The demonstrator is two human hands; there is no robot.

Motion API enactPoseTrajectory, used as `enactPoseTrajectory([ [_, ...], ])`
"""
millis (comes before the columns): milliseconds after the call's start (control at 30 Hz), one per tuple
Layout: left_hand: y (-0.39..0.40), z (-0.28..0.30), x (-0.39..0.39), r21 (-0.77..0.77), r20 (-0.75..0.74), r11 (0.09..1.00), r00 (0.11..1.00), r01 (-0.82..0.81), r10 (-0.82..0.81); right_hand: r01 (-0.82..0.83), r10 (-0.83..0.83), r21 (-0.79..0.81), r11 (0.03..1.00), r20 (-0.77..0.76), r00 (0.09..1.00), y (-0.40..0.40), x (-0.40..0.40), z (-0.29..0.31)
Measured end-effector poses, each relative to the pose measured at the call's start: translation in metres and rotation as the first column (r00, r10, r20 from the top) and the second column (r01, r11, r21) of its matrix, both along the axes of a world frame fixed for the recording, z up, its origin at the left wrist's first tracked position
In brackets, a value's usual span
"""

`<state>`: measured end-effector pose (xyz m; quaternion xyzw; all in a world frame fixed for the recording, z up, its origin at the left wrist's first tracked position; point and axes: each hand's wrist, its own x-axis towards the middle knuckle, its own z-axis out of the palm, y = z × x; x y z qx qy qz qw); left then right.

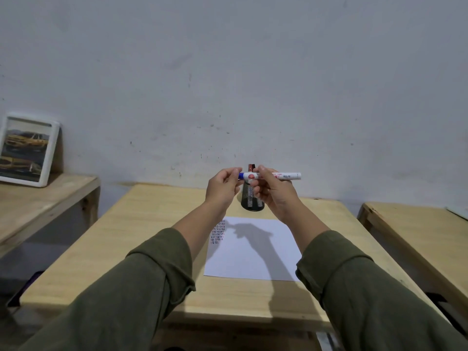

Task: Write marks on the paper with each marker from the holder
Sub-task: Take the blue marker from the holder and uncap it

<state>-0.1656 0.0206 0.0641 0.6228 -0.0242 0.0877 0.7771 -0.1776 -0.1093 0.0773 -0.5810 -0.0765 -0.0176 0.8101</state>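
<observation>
Fingers of my right hand (pixel 272 192) grip the marker (pixel 271 176) level; my left hand (pixel 222 190) pinches its blue cap, both raised above the holder (pixel 252 198).

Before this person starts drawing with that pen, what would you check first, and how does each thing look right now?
1. Marker held firmly: ok, the right hand grips its white barrel, level above the table.
2. Cap off: not ok, the left hand pinches the blue end; it appears still on.
3. Paper flat and in reach: ok, it lies below both hands.
4. Free space on the paper: ok, the marks fill only its far left corner.
5. Holder out of the way: ok, it stands upright beyond the paper.
6. Markers left in the holder: cannot tell how many; one dark tip shows behind the hands.
</observation>
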Motion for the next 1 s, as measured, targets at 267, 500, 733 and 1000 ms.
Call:
enactPoseTrajectory([
  [267,0.008,-0.006,0.007,0.060,-0.024,0.995,0.996,-0.079,0.080,-0.033,0.032,0.027,0.999,0.040,0.999,0.010,0.006,-0.005],
  [500,0.009,-0.012,0.011,0.029,-0.139,0.998,0.989,-0.055,0.059,-0.053,0.055,-0.029,0.998,0.051,0.997,0.011,0.013,-0.017],
  [733,0.035,-0.025,0.024,0.120,-0.204,0.973,0.954,-0.198,0.220,-0.110,0.117,-0.111,0.988,0.053,0.992,0.016,0.017,-0.023],
  [1000,0.069,-0.051,0.015,0.664,-0.040,0.707,0.932,-0.244,0.360,-0.056,0.053,-0.023,0.998,-0.102,0.993,0.019,0.020,-0.056],
])
